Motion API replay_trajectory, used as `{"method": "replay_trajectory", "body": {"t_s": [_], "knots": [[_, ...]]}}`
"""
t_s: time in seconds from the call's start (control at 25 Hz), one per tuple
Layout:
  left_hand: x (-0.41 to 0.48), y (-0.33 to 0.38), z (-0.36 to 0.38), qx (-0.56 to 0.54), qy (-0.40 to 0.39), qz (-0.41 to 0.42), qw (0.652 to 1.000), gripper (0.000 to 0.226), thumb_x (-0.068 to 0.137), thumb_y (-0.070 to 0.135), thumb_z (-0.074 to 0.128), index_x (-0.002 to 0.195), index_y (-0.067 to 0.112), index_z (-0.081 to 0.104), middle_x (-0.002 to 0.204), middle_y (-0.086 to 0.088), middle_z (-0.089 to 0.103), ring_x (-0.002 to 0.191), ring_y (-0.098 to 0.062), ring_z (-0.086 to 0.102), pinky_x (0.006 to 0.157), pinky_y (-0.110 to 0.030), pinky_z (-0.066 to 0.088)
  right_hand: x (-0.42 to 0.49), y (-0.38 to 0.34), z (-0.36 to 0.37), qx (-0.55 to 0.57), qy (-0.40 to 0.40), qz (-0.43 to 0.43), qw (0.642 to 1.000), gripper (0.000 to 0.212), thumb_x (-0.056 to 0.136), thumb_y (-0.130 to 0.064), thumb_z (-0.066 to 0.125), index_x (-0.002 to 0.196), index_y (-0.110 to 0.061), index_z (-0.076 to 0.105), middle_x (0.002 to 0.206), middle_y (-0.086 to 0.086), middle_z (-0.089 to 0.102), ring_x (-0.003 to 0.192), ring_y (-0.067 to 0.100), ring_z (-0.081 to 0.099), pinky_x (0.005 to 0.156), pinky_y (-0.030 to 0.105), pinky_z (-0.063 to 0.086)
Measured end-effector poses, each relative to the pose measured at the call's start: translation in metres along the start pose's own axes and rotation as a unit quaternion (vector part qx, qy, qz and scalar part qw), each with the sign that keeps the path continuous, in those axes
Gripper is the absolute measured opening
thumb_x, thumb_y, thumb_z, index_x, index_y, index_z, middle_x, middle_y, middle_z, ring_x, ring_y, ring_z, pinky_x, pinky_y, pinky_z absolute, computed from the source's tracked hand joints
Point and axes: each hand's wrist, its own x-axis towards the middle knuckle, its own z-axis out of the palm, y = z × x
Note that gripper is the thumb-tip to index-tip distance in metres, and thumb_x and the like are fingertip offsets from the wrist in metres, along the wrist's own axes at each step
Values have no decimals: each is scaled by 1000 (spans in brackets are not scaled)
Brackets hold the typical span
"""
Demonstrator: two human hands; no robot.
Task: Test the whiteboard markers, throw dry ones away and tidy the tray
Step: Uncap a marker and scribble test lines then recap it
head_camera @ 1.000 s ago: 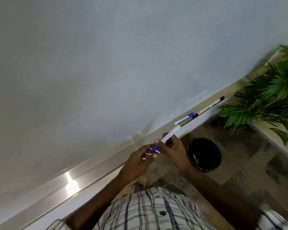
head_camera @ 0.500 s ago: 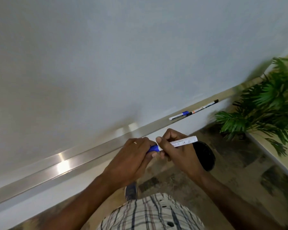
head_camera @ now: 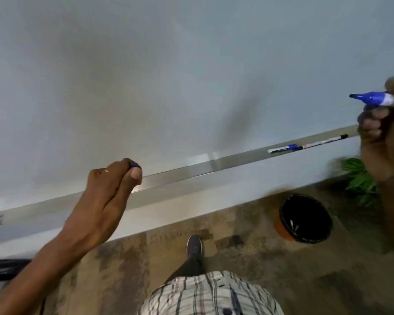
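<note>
My right hand (head_camera: 382,126) is raised at the right edge and grips an uncapped blue marker (head_camera: 373,98), its dark tip pointing left at the whiteboard (head_camera: 168,76). My left hand (head_camera: 109,189) sits low by the metal tray (head_camera: 214,165) and pinches the blue cap (head_camera: 134,165) between thumb and fingers; only a sliver of the cap shows. Two more markers lie in the tray to the right: a blue-capped marker (head_camera: 282,148) and a black-capped marker (head_camera: 325,140).
A black waste bin (head_camera: 305,218) with something pale inside stands on the floor below the tray. A green plant (head_camera: 359,180) is at the right, partly behind my right arm. My shoe (head_camera: 194,244) points toward the wall. A dark object lies at lower left.
The hands were together on the capped marker; now they are apart. The cap has come off into my left hand, and my right hand has lifted the marker up and to the right.
</note>
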Motion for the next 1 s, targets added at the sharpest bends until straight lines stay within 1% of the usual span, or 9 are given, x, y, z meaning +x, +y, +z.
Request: {"method": "replay_trajectory", "body": {"t_s": [0.04,0.12,0.2,0.28,0.44,0.56,0.64,0.84,1.0], "knots": [[-8,-12,-11,4,20,-19,1000,39,107,55,28,90,30,52,74,4,53,73,-22,52,68,-47,42,2,-2,5,-51,-10,-7,999,15,96,-27,56,81,-23,55,59,-11,48,50,3,43,47,16,35],[-13,-14,-18,7,41,-27,999,36,105,58,30,100,34,56,84,7,64,81,-20,61,72,-48,50,-5,10,26,-110,-39,-6,993,25,99,-25,52,75,-23,53,55,-9,49,49,7,45,47,18,37],[-12,0,-16,-39,66,-11,997,33,104,57,33,106,35,59,96,14,70,93,-12,66,82,-39,53,-24,30,57,-94,-85,3,992,27,101,-21,52,74,-21,55,54,-4,51,48,10,47,45,19,38],[-7,5,-13,-80,82,6,993,29,106,49,38,108,34,62,102,18,72,104,-7,66,83,-28,50,-42,46,86,-84,-102,22,991,24,101,-18,52,78,-19,59,54,-3,52,48,10,49,45,19,40],[7,-10,-35,-128,99,25,986,25,107,40,43,109,34,67,111,21,72,115,-6,64,85,-25,50,-57,65,139,-73,-122,33,989,25,100,-21,54,75,-17,56,54,-2,52,48,12,49,45,19,41],[12,-38,-69,-129,111,29,985,25,107,47,44,114,40,67,119,23,69,124,-8,60,74,-22,51,-65,81,186,-64,-127,30,989,27,99,-23,55,74,-14,52,56,1,51,49,14,50,46,20,42],[16,-63,-103,-133,141,28,981,23,107,49,48,115,43,68,123,24,68,128,-9,58,67,-17,44,-74,99,228,-56,-133,30,989,26,95,-28,59,74,-13,53,57,3,52,50,15,51,47,21,44],[35,-118,-180,-116,206,94,967,19,101,41,61,115,37,73,130,23,67,142,-5,48,110,-34,46,-103,132,321,-49,-166,-11,985,24,75,-44,69,72,-21,67,65,8,60,57,19,59,52,22,52],[63,-138,-237,-101,244,159,951,20,99,27,65,117,27,74,142,15,63,149,-5,39,120,-36,38,-114,133,365,-60,-192,-78,976,51,62,-63,82,85,-21,66,80,16,74,65,22,68,60,25,57]]}}
